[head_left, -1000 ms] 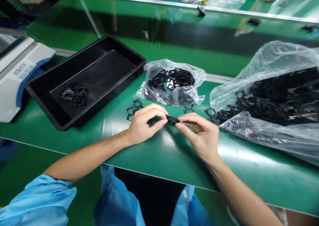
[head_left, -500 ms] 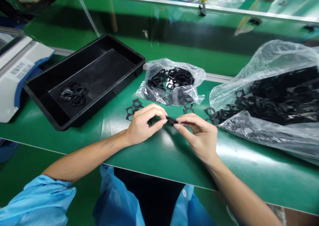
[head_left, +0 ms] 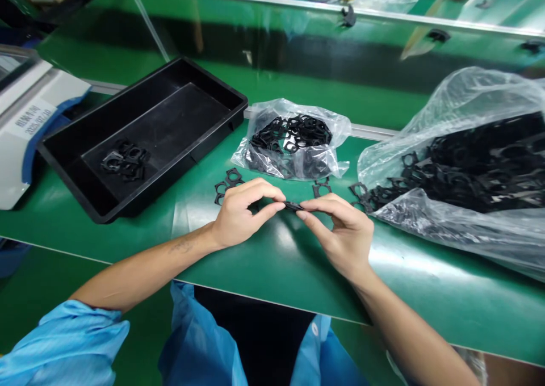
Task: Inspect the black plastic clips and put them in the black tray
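Head camera looks down on our two bare forearms coming out of pale blue sleeves (head_left: pixel 63 346) over the near edge of the green bench mat (head_left: pixel 272 261). Our left hand (head_left: pixel 238 213) and right hand (head_left: pixel 344 233) meet just above the mat, each pinching one end of a single small flat black plastic part (head_left: pixel 293 206) between thumb and forefinger, so both hands are closed on it and it hangs between the fingertips, seen nearly edge-on. Against the frame half a second back, the part lies flatter and thinner to our eye, our right wrist has dropped a little, and the rest of the bench has only slid slightly with our head. Just beyond our left knuckles lie a few loose black ring-shaped pieces (head_left: pixel 225 183), about three, and one more loose piece (head_left: pixel 322 188) sits past our right fingers. Farther on we count two clear plastic bags of the same black parts on the bench: a small one (head_left: pixel 293 142) in the middle and a large one (head_left: pixel 460 164) to the right, its mouth spilling pieces onto the mat. To the left is one shallow black rectangular tray (head_left: pixel 200 76) with a small heap of parts (head_left: pixel 124 160) in it, too tangled to count, and beside it one white and blue machine (head_left: pixel 25 119).
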Motion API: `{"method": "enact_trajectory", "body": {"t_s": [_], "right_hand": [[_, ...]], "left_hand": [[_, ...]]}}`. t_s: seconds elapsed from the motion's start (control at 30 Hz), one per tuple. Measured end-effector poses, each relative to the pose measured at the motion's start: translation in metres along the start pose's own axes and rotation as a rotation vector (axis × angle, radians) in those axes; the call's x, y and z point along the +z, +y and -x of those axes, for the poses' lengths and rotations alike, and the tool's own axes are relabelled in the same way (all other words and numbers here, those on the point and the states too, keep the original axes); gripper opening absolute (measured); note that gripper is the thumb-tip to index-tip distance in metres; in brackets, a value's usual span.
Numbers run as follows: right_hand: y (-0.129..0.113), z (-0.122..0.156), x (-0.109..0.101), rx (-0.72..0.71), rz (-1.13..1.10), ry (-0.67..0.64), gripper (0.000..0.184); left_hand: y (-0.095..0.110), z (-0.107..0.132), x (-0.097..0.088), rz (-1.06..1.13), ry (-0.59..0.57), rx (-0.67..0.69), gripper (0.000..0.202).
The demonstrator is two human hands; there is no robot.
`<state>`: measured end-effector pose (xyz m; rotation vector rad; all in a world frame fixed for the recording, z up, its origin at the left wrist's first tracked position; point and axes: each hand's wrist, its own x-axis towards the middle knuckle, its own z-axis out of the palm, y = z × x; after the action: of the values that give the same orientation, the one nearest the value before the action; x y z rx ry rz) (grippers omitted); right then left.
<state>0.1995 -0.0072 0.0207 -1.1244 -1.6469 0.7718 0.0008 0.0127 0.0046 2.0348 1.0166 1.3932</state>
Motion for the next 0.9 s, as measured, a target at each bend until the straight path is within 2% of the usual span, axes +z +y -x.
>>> {"method": "enact_trajectory", "body": {"t_s": [0.1, 0.17, 0.23, 0.33, 0.43, 0.57, 0.67, 0.73, 0.8, 0.9], "right_hand": [[-0.003, 0.001, -0.001, -0.002, 0.063, 0.005, 0.008], [-0.003, 0.000, -0.002, 0.057, 0.032, 0.000, 0.004], [-0.001, -0.001, -0.003, 0.185, -0.090, -0.015, 0.002], [0.005, -0.005, -0.003, 0.461, -0.375, -0.070, 0.017], [0.010, -0.010, -0.001, 0.721, -0.605, -0.124, 0.027], [0.011, -0.014, -0.001, 0.904, -0.765, -0.106, 0.030], [0.011, -0.014, -0.001, 0.919, -0.786, -0.097, 0.031], [0.011, -0.012, 0.000, 0.874, -0.743, -0.119, 0.030], [0.011, -0.009, 0.001, 0.762, -0.639, -0.121, 0.028], [0.008, -0.005, 0.002, 0.472, -0.379, -0.080, 0.022]], "left_hand": [[0.002, 0.001, 0.000, -0.026, -0.010, 0.057, 0.006], [0.002, 0.002, 0.000, -0.032, -0.018, 0.104, 0.008], [0.000, 0.003, 0.000, -0.032, -0.027, 0.135, 0.010], [-0.005, 0.002, 0.000, 0.000, -0.079, 0.133, 0.011], [-0.009, 0.000, -0.002, 0.033, -0.156, 0.149, 0.019], [-0.011, -0.001, -0.003, 0.041, -0.218, 0.193, 0.030], [-0.011, 0.000, -0.003, 0.027, -0.199, 0.196, 0.025], [-0.011, 0.000, -0.003, 0.022, -0.160, 0.182, 0.020], [-0.011, 0.000, -0.002, 0.025, -0.117, 0.151, 0.016], [-0.011, 0.000, -0.002, 0.049, -0.063, 0.101, 0.013]]}}
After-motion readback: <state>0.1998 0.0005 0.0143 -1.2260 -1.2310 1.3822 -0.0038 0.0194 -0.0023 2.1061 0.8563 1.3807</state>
